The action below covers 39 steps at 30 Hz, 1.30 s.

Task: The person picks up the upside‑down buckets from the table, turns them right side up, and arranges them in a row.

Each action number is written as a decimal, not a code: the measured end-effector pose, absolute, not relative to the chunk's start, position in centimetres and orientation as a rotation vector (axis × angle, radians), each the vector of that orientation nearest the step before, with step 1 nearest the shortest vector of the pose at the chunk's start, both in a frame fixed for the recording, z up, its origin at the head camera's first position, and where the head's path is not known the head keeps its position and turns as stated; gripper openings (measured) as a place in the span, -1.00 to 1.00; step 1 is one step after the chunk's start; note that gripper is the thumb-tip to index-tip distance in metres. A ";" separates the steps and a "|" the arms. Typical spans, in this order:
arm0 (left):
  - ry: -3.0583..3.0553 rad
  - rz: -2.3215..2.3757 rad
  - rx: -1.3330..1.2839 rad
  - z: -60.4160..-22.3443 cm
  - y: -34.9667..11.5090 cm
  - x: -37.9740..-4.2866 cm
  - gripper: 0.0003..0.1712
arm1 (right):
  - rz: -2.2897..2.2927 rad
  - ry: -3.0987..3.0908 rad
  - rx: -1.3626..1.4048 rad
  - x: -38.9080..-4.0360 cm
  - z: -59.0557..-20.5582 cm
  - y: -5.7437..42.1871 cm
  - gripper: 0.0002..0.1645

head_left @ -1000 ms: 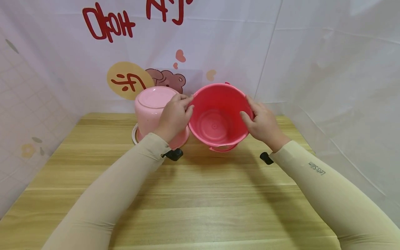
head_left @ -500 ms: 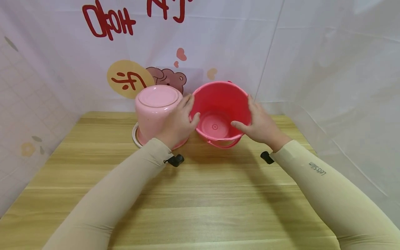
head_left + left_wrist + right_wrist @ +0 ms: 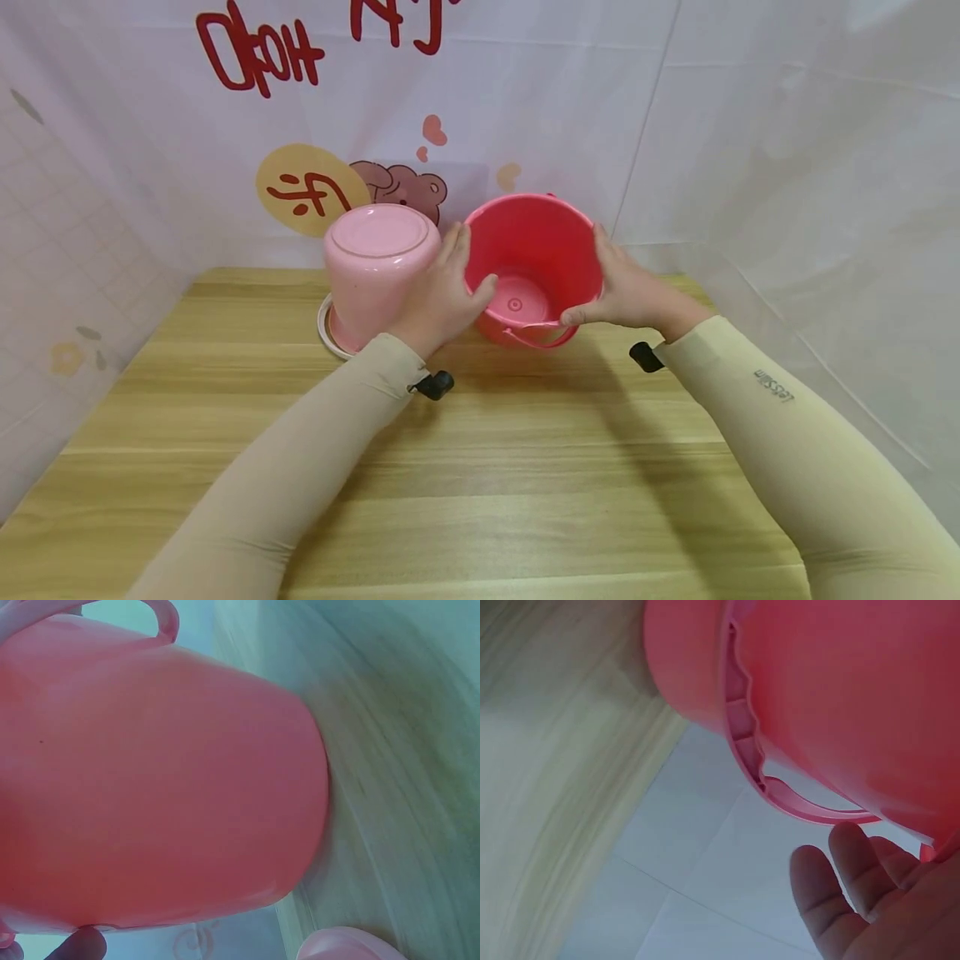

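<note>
A bright pink-red bucket stands on the table with its mouth toward me, its handle hanging at the front. In the left wrist view its base meets the wood. My left hand lies along the left rim, fingers extended, thumb over the opening. On the other side my right hand is at the right rim, thumb near the front edge; the right wrist view shows its fingers spread and loose. Left of the bucket, a pale pink tub sits upside down, partly covered by my left hand.
The wooden table extends in front of both vessels. A white printed curtain hangs behind them, with more white sheeting at the sides. A pale ring-shaped rim or handle shows at the tub's base.
The bucket has come down slightly and settled on the table. Both hands have loosened from its rim, fingers straightening; the left hand has shifted a little to the right.
</note>
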<state>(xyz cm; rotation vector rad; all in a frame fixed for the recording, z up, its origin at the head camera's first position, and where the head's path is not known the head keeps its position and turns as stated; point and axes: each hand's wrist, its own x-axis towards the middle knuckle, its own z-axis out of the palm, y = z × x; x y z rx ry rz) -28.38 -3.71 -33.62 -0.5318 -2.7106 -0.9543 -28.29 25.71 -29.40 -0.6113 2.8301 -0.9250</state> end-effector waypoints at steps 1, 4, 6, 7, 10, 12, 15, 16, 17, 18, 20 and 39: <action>-2.711 -0.956 -0.524 -33.6 -3.7 -28.5 0.06 | -0.922 2.828 -0.605 -28.4 -29.3 25.7 0.81; -2.711 -0.965 -0.505 -33.7 -3.5 -28.8 0.05 | -0.913 2.812 -0.575 -28.6 -29.0 25.6 0.80; -2.708 -0.975 -0.498 -33.7 -3.4 -29.1 0.03 | -0.923 2.792 -0.557 -28.8 -28.9 25.6 0.79; -2.706 -0.979 -0.494 -33.7 -3.3 -29.2 0.03 | -0.924 2.786 -0.544 -28.9 -28.9 25.7 0.79; -2.703 -0.998 -0.476 -33.6 -3.1 -29.6 0.00 | -0.921 2.768 -0.515 -29.3 -28.8 25.8 0.77; -2.703 -1.009 -0.462 -33.6 -2.9 -29.8 -0.02 | -0.917 2.764 -0.503 -29.5 -28.7 25.9 0.76; -2.705 -1.034 -0.441 -33.4 -2.6 -30.1 -0.04 | -0.911 2.755 -0.482 -29.7 -28.7 26.0 0.75; -2.708 -1.042 -0.432 -33.4 -2.5 -30.2 -0.04 | -0.906 2.754 -0.477 -29.7 -28.7 26.0 0.75; -2.709 -1.056 -0.424 -33.4 -2.4 -30.2 -0.04 | -0.903 2.753 -0.472 -29.8 -28.7 26.0 0.75; -2.713 -1.069 -0.411 -33.3 -2.3 -30.2 -0.04 | -0.904 2.749 -0.464 -29.8 -28.7 26.1 0.74; -2.719 -1.086 -0.390 -33.3 -2.2 -30.3 -0.02 | -0.898 2.747 -0.447 -29.8 -28.7 26.1 0.74; -2.595 -1.347 -0.526 -34.5 -1.6 -30.4 0.37 | -1.073 2.714 -0.387 -30.0 -29.2 26.2 0.63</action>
